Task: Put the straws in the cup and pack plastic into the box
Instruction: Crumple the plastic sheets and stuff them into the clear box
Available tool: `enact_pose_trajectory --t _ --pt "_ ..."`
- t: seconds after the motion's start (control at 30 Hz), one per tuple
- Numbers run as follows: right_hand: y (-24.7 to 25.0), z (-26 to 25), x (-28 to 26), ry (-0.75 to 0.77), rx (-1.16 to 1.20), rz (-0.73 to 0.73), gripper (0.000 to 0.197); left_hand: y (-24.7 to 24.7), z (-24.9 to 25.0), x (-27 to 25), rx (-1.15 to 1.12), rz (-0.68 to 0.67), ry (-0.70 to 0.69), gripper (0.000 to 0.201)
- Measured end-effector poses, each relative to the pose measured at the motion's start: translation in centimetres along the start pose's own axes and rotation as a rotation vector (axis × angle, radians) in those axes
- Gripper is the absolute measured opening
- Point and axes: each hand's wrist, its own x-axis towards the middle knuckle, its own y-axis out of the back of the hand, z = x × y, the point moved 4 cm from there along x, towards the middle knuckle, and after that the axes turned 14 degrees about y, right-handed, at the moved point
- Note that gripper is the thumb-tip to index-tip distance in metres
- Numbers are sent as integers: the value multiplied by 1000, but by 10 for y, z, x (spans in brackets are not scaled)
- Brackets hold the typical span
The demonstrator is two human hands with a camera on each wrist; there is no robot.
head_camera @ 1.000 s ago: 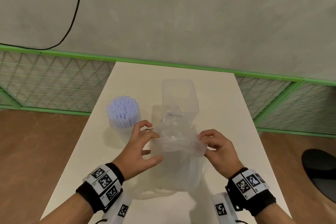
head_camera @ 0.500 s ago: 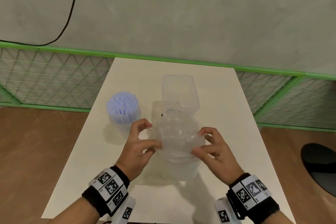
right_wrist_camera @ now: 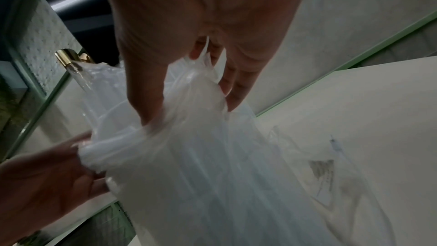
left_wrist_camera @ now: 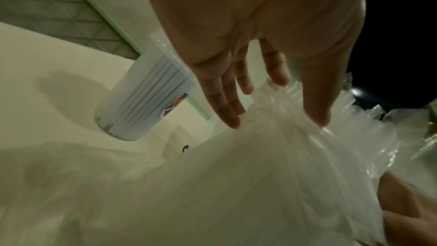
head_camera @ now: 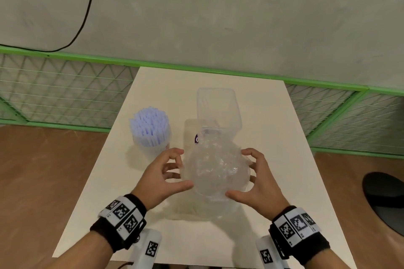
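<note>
Pale tabletop (head_camera: 273,129) backed by a grey wall and green mesh fencing is where this plays out, and at its near middle the crumpled clear plastic (head_camera: 215,168) is bunched into a loose ball held just above the surface. The left hand (head_camera: 160,176) curls round its left side, thumb underneath and fingertips (left_wrist_camera: 230,119) pressing into the film; the right hand (head_camera: 258,183) cups the other side, and the right wrist view shows film pinched between thumb and fingers (right_wrist_camera: 238,89). Just beyond the ball stands the open clear box (head_camera: 218,108), with nothing visible inside, and to its left the cup (head_camera: 153,137) is packed with pale blue straws (head_camera: 149,123), so the straw half of the job looks done and the packing of plastic is the step in hand. Next, I would judge, the bundle needs squeezing tighter and lifting forward over the box mouth, since it looks wider than the opening. A loose tail of film hangs below the hands and blurs in both wrist views, so its extent is unclear. Something flat and clear with a dark mark (head_camera: 196,137) lies under the ball's far edge; I cannot tell what it is.
</note>
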Motion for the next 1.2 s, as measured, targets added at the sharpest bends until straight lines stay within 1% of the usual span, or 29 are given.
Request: enact_pose_trajectory --t 0.1,0.17,0.23,0.3,0.37,0.4,0.47,0.53,0.6,0.67,0.73,0.8,0.9,1.0,1.07,1.13,1.2 --pt "0 2 4 2 -83 -78 105 -5 2 5 129 -97 57 67" --pt "-2 4 7 -4 -101 -124 109 -11 3 8 234 -177 91 77" --pt "-4 5 11 -19 -94 -157 108 -13 1 11 345 -224 109 82" --pt "-7 7 12 -31 -103 -197 101 -12 -2 14 433 -249 126 84" --pt "-13 13 10 -54 -107 -217 94 -10 -9 16 464 -277 156 83" --pt "-17 18 7 -70 -118 -219 94 -9 -13 16 475 -282 179 84" --pt "-23 27 3 -90 -183 -219 100 -7 -22 17 507 -267 221 89" --pt "-21 33 0 -117 -223 -243 109 -7 -31 19 539 -237 230 100" --pt "-18 34 -1 -131 -168 -310 124 -10 -33 19 537 -218 232 112" --pt "-19 30 -2 -103 -71 -337 136 -20 -35 17 473 -231 226 126" --pt "-25 31 -4 -102 -23 -299 133 -36 -39 15 367 -261 219 134" --pt "-31 34 -5 -148 -39 -197 123 -47 -44 15 285 -256 191 134" --pt "-34 33 -6 -184 -133 -54 105 -49 -45 16 195 -150 162 123" --pt "-35 27 -2 -159 -191 57 91 -43 -41 17 81 -41 148 113" --pt "-39 20 2 -153 -200 120 85 -39 -37 18 16 6 127 109" --pt "-45 16 5 -159 -159 192 82 -34 -35 18 -33 47 120 106" --pt "-52 16 8 -167 -131 227 80 -29 -34 18 -59 74 114 104"
